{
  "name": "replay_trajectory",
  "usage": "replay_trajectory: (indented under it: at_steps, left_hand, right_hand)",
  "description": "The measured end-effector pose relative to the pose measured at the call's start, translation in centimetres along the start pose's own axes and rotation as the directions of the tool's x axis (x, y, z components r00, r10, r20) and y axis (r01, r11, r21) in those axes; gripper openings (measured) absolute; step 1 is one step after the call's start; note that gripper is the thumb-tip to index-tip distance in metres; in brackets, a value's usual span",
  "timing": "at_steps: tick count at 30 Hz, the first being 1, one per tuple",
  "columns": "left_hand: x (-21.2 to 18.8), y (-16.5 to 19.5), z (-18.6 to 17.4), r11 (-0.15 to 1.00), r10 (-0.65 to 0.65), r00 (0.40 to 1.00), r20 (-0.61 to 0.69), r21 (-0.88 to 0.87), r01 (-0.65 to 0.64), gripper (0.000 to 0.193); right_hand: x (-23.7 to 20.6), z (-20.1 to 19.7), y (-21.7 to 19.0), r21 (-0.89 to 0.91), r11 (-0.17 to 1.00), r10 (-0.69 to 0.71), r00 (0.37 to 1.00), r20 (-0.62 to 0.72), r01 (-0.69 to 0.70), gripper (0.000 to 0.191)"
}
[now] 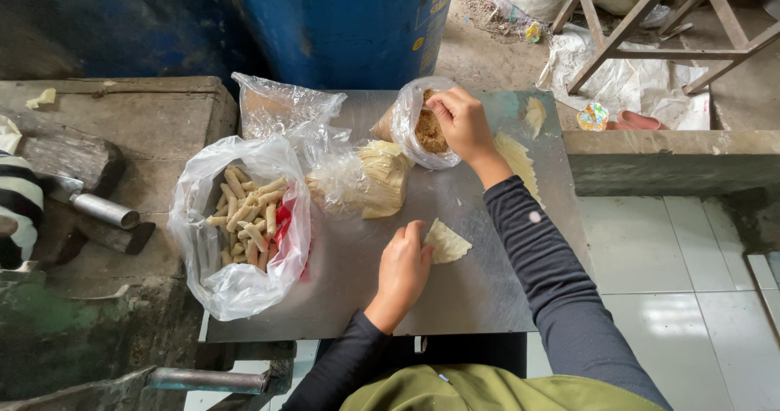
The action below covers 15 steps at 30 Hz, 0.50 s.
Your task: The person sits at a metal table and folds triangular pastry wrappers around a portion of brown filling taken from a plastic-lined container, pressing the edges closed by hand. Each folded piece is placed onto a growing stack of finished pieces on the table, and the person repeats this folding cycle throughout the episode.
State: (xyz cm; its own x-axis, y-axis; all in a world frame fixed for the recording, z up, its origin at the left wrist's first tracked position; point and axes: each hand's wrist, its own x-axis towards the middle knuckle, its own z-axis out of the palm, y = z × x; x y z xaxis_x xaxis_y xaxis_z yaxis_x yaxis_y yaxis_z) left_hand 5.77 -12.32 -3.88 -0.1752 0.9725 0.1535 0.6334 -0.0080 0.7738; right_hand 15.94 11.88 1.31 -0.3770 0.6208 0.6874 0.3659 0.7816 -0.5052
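Filling stage: right hand [461, 121] pinches brown filling [431, 131] inside its plastic bag [406, 114]; left hand [404, 269] pins wrapper sheet [445, 242] flat on counter [455, 297]. Next needs filling set onto wrapper w/ care.

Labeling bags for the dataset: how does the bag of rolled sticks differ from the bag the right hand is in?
The bag of rolled sticks is larger, lies wide open at the metal sheet's left edge, and holds many pale rolls. The bag of brown filling is smaller, sits at the far edge, holds a crumbly brown mass, and has the right hand reaching into it. Both are clear, crinkled plastic.
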Motion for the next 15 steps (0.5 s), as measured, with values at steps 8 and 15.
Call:
replay_trajectory:
  at_steps: [8, 15]
  left_hand:
    - [0.5, 0.0, 0.4, 0.999, 0.002, 1.000, 0.023, 0.036, -0.003, 0.039]
    - [-0.9, 0.4, -2.5, 0.984, 0.016, 0.997, 0.070, -0.178, -0.003, 0.061]
  right_hand:
    - [-2.1, 0.3, 0.7, 0.256, 0.917, 0.365, 0.905, -0.221, -0.307, 0.023]
    - [-2.8, -0.9, 2.4, 0.641, 0.600, 0.701, 0.701, -0.133, -0.479, 0.029]
